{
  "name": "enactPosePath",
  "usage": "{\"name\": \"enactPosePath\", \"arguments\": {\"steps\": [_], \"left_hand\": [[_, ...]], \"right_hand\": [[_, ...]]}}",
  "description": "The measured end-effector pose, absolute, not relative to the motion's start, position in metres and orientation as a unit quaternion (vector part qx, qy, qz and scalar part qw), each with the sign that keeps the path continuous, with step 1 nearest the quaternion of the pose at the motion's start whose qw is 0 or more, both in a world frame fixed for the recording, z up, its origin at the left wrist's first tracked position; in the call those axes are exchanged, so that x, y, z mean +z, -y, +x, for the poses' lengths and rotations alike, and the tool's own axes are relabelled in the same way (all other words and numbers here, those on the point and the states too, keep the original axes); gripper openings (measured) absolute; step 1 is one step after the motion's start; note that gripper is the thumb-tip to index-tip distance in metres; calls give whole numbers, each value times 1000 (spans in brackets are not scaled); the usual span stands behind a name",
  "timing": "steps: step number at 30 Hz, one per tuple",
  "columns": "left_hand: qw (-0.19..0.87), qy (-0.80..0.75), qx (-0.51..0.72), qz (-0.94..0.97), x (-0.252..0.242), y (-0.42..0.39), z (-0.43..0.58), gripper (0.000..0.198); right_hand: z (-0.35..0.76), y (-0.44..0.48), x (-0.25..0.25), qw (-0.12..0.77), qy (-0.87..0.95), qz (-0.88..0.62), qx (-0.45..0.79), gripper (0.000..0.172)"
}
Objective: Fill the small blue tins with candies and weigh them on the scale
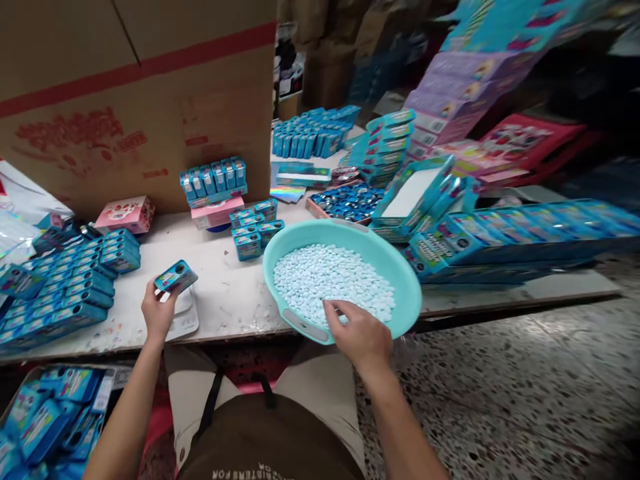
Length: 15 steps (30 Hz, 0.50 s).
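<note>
My left hand (159, 312) grips a small blue candy box (176, 276) by its lower end, tilted, above a white kitchen scale (185, 322) at the table's front edge. Over the near side of a turquoise basin (409, 293) is my right hand (361, 333), thumb and fingers drawn together in a pinch. Whatever lies between those fingertips is too small to make out. Pale blue candies (327, 273) cover the basin's bottom.
Stacked blue boxes (83, 287) fill the table's left, with more in a carton (55, 413) below. Several small boxes (253, 230) stand behind the basin. Display cartons (500, 233) and a tray of blue wrapped pieces (347, 200) lie right. A big cardboard box (165, 140) rises behind.
</note>
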<state>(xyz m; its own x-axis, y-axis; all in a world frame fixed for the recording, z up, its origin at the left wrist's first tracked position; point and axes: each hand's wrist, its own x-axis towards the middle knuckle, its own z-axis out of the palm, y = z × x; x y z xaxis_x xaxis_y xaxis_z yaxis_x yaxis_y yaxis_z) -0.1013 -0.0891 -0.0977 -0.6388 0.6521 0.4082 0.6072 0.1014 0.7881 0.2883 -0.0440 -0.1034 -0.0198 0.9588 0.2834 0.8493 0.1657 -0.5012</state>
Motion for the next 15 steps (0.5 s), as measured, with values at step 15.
{"name": "enactPosePath", "arguments": {"steps": [15], "left_hand": [[47,-765,549,334,-116,129,-145,51]], "right_hand": [[283,49,-103,212,651,-719,120,32]]}}
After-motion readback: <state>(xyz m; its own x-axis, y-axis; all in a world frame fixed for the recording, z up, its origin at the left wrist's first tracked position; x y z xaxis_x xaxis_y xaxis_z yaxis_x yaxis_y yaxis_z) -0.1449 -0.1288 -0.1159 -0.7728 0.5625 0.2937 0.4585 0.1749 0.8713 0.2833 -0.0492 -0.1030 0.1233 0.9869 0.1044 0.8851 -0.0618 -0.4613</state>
